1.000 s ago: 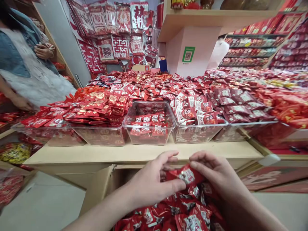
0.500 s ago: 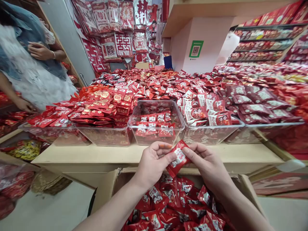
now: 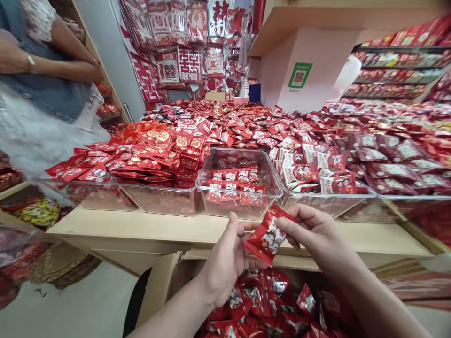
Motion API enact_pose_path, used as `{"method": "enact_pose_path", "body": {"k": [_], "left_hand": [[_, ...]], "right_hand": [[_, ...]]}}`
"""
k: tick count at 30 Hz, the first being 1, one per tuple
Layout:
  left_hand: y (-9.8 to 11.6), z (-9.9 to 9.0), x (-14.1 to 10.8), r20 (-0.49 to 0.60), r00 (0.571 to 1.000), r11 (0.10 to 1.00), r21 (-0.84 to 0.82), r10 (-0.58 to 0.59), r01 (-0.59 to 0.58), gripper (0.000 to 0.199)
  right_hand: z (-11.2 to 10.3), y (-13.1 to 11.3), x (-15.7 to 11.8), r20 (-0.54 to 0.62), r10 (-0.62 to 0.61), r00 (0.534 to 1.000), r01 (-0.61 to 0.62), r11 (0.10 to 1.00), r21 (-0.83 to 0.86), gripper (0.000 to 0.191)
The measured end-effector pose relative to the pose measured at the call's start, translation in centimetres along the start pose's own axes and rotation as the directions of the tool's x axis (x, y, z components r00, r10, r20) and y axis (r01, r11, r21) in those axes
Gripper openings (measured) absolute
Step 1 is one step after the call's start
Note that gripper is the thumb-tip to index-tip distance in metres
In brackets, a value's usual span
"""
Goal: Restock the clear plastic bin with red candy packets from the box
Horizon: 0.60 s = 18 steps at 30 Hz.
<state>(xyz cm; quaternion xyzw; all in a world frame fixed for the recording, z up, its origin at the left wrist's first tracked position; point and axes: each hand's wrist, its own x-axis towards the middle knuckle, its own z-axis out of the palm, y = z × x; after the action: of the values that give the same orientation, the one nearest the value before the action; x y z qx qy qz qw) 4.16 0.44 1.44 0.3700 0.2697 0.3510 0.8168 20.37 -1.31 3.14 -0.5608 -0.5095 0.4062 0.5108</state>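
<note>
Your right hand (image 3: 317, 234) was pinched on a red packet (image 3: 270, 235), thumb on its printed face and fingers behind, near the upper right corner. The packet was tilted between your two hands. Your left hand (image 3: 224, 260) was loosely open at the packet's lower left, its thumb raised clear; its fingers reached in behind the packet's edge, though from this angle it was hard to tell whether they touched it. Below both hands, an open cardboard box (image 3: 159, 288) held a heap of red packets (image 3: 255, 293). Just beyond your hands, on the surface (image 3: 141, 232), stood a clear bin (image 3: 229, 210) with small red packets (image 3: 230, 177) lying below its rim. Beyond your right hand, white-and-red packets (image 3: 299, 172) filled the next bin. Well to the left of your left hand stood a person (image 3: 52, 89) in denim and white.
</note>
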Motion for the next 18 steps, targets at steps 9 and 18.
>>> {"method": "enact_pose_path", "body": {"k": [9, 18], "left_hand": [[-0.1, -0.1, -0.1, -0.036, 0.982, 0.969, 0.175, 0.185, -0.177, 0.024], [-1.6, 0.4, -0.6, -0.114, 0.973, 0.976, 0.115, 0.199, -0.186, 0.032]], "right_hand": [[2.0, 0.8, -1.6, 0.099, 0.031, 0.995, -0.043, 0.993, 0.114, 0.025], [1.1, -7.0, 9.3, -0.175, -0.209, 0.962, 0.174, 0.965, -0.196, 0.019]]}}
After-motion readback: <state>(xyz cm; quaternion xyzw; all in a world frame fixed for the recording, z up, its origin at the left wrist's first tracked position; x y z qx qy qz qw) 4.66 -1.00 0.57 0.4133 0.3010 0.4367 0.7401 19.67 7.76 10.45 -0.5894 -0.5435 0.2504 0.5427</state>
